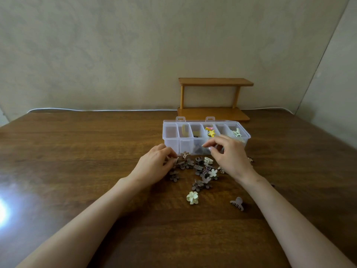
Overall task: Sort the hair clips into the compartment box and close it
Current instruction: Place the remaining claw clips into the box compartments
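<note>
A clear compartment box (pixel 171 141) stands open on the table, its lid hanging behind it. A yellow star clip (pixel 211 133) lies in one middle compartment and a pale green clip (pixel 237 132) in the far right one. Several small flower and claw hair clips (pixel 201 172) lie scattered in front of the box. My left hand (pixel 154 165) rests at the pile's left edge and pinches a small pale clip (pixel 176 160). My right hand (pixel 229 154) hovers by the box's front wall with fingers curled; what it holds I cannot make out.
A cream flower clip (pixel 192 197) and a mauve claw clip (pixel 238 203) lie nearer to me, apart from the pile. A small wooden two-tier shelf (pixel 214 99) stands behind the box against the wall. A white cable (pixel 96 109) runs along the table's back edge.
</note>
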The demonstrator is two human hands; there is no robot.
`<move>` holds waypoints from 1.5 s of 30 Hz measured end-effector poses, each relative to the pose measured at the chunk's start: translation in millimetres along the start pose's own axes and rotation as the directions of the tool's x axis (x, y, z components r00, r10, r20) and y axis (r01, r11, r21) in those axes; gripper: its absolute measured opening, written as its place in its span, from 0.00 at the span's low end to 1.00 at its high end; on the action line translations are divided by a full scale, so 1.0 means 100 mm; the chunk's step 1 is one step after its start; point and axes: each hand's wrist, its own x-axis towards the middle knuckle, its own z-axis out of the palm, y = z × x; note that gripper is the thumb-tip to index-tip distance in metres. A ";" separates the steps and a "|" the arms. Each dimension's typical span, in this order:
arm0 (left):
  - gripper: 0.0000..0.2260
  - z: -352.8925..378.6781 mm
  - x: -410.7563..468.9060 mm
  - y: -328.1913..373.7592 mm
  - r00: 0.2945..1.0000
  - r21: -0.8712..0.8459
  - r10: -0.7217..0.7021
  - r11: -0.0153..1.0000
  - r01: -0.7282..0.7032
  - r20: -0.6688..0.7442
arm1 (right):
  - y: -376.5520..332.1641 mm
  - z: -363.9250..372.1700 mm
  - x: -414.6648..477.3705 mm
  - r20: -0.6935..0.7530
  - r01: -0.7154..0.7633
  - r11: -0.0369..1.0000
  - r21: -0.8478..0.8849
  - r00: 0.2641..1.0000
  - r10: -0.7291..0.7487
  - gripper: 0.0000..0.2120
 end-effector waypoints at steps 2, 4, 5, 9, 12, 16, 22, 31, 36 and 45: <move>0.08 -0.01 0.01 -0.01 1.000 -0.015 -0.012 1.000 0.012 0.008 | 0.00 0.00 0.00 0.009 -0.003 1.000 0.003 1.000 0.003 0.08; 0.07 -0.03 0.03 -0.02 0.999 -0.040 -0.026 0.999 0.027 0.027 | -0.01 -0.01 0.00 0.028 -0.003 1.000 0.016 1.000 0.003 0.07; 0.07 -0.04 0.03 -0.02 0.999 -0.056 -0.030 0.998 0.032 0.037 | -0.02 -0.02 0.00 0.051 0.002 1.000 0.026 0.999 -0.003 0.07; 0.12 -0.01 0.00 0.04 0.997 -0.034 -0.015 0.999 0.018 0.072 | -0.07 0.03 -0.02 0.212 0.067 0.998 -0.008 0.975 -0.064 0.06; 0.13 0.05 0.01 0.09 0.999 0.000 -0.025 1.000 0.025 0.021 | -0.12 0.09 -0.04 0.300 0.117 0.985 -0.129 0.951 -0.074 0.15; 0.10 0.09 0.03 0.13 0.999 -0.022 -0.041 0.999 0.041 -0.009 | -0.16 0.13 -0.05 0.309 0.153 0.965 -0.214 0.947 -0.082 0.19; 0.04 0.09 0.04 0.08 0.992 0.021 -0.041 0.999 0.044 -0.116 | -0.18 0.14 -0.06 0.310 0.167 0.963 -0.213 0.946 -0.095 0.11; 0.04 0.06 0.08 0.03 0.989 -0.209 -0.150 0.967 0.144 -0.014 | -0.22 0.09 -0.07 0.306 0.175 0.977 -0.123 0.943 -0.130 0.09; 0.03 -0.04 0.07 0.06 0.989 -0.193 -0.143 0.972 0.134 -0.035 | -0.24 0.05 -0.08 0.296 0.158 0.984 -0.079 0.946 -0.128 0.10; 0.06 -0.27 0.07 0.00 0.984 -0.088 -0.153 0.983 0.162 0.094 | -0.20 0.06 -0.06 0.159 0.040 0.991 0.129 0.985 -0.060 0.10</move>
